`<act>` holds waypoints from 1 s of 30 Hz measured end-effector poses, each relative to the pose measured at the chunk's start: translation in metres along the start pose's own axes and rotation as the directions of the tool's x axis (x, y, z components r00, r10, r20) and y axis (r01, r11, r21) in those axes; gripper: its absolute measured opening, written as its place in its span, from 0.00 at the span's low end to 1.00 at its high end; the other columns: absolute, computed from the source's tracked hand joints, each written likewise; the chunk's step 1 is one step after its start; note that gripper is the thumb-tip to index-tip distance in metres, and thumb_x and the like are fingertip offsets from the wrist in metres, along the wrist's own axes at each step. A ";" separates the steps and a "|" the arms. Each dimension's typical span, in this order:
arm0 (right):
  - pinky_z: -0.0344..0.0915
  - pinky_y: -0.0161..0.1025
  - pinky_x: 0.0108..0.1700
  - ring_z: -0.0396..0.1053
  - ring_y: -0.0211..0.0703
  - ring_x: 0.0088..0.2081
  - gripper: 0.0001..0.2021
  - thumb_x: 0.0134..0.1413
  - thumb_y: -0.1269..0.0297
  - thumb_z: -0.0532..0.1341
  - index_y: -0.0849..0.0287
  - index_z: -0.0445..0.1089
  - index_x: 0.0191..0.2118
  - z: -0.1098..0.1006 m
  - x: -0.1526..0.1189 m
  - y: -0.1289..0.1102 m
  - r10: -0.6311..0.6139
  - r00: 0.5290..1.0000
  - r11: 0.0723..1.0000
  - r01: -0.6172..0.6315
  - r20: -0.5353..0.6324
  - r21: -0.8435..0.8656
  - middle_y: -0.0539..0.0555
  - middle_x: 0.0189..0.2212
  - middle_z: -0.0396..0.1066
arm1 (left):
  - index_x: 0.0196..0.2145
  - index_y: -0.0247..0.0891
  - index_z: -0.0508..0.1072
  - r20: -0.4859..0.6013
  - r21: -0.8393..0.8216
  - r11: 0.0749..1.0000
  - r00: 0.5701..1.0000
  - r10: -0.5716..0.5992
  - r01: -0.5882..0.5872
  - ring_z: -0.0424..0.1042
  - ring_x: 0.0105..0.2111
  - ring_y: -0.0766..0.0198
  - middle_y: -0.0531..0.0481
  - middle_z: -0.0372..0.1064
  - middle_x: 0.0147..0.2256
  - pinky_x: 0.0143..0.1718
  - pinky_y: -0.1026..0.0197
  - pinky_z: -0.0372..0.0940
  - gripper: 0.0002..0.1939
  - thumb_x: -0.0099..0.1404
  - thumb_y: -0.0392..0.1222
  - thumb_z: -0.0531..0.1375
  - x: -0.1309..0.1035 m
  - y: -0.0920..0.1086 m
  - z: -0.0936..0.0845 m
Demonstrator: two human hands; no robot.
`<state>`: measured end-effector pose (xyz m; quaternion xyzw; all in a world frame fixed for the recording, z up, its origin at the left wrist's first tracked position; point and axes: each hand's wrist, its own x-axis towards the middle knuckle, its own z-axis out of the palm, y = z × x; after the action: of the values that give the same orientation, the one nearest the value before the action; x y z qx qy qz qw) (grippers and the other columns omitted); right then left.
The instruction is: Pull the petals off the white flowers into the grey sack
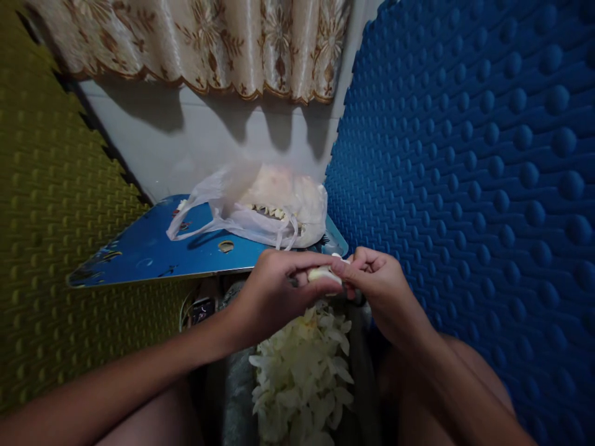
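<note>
My left hand (297,282) is closed around a pale cream-white flower piece (323,273), with its thumb below and fingers above. From the other side, my right hand (369,269) pinches the same piece between thumb and fingers. Both hands meet in front of the low table's near edge. Below them, at my lap, lies a heap of white flowers (300,378) with pointed petals. A translucent white plastic bag (304,207) lies open on the table behind the hands, with more small whitish pieces (269,212) at its mouth. Fingers hide part of the held piece.
The blue low table (204,263) has a hole near its front edge. Textured foam mats stand at both sides, blue (483,161) on the right and olive (60,204) on the left. A patterned curtain (223,46) hangs behind. Under the table is a phone-like dark object (202,310).
</note>
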<state>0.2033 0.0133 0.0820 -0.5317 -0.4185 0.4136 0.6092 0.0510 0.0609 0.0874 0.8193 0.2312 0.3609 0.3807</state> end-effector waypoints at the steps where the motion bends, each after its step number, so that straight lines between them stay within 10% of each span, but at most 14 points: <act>1: 0.53 0.31 0.20 0.58 0.32 0.15 0.19 0.29 0.59 0.72 0.58 0.60 0.15 0.001 0.000 0.000 0.009 1.000 1.000 -0.010 0.016 0.021 0.45 0.10 0.63 | 0.36 0.36 0.77 -0.011 -0.061 0.997 0.999 -0.040 0.040 0.56 0.15 0.73 0.56 0.66 0.18 0.16 0.70 0.53 0.11 0.57 0.42 0.62 0.001 0.000 0.003; 9: 0.60 0.28 0.24 0.65 0.32 0.20 0.11 0.30 0.64 0.72 0.62 0.72 0.23 -0.017 0.001 -0.011 0.098 0.985 0.993 -0.106 0.143 0.052 0.48 0.18 0.71 | 0.29 0.34 0.70 -0.266 -0.351 0.920 0.924 -0.275 0.173 0.57 0.13 0.74 0.57 0.62 0.17 0.13 0.72 0.51 0.09 0.58 0.44 0.60 0.014 -0.008 -0.013; 16: 0.62 0.28 0.24 0.66 0.33 0.20 0.11 0.30 0.64 0.72 0.62 0.73 0.23 -0.013 0.000 -0.010 0.075 0.991 0.997 -0.078 0.114 0.025 0.49 0.18 0.72 | 0.45 0.36 0.73 -0.040 0.051 0.992 0.992 0.120 -0.118 0.62 0.20 0.71 0.54 0.70 0.23 0.23 0.68 0.59 0.19 0.54 0.36 0.65 -0.005 0.003 -0.005; 24: 0.66 0.29 0.28 0.69 0.34 0.23 0.13 0.29 0.63 0.73 0.62 0.75 0.26 -0.008 -0.003 -0.006 0.142 0.972 0.983 -0.160 0.187 0.088 0.51 0.21 0.74 | 0.27 0.35 0.72 -0.391 0.024 0.997 0.917 0.072 -0.068 0.65 0.19 0.70 0.53 0.70 0.22 0.19 0.70 0.58 0.06 0.61 0.36 0.58 -0.003 0.012 -0.019; 30: 0.66 0.28 0.26 0.70 0.34 0.22 0.14 0.26 0.67 0.73 0.62 0.74 0.25 -0.008 -0.002 -0.004 0.146 0.970 0.977 -0.172 0.195 0.125 0.50 0.21 0.74 | 0.39 0.37 0.75 0.005 0.164 0.918 0.931 0.366 -0.362 0.70 0.26 0.68 0.49 0.74 0.28 0.28 0.68 0.63 0.10 0.58 0.33 0.61 -0.004 0.006 -0.015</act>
<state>0.2108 0.0088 0.0853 -0.4785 -0.3987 0.5373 0.5687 0.0372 0.0615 0.0976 0.8716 0.1083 0.4157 0.2363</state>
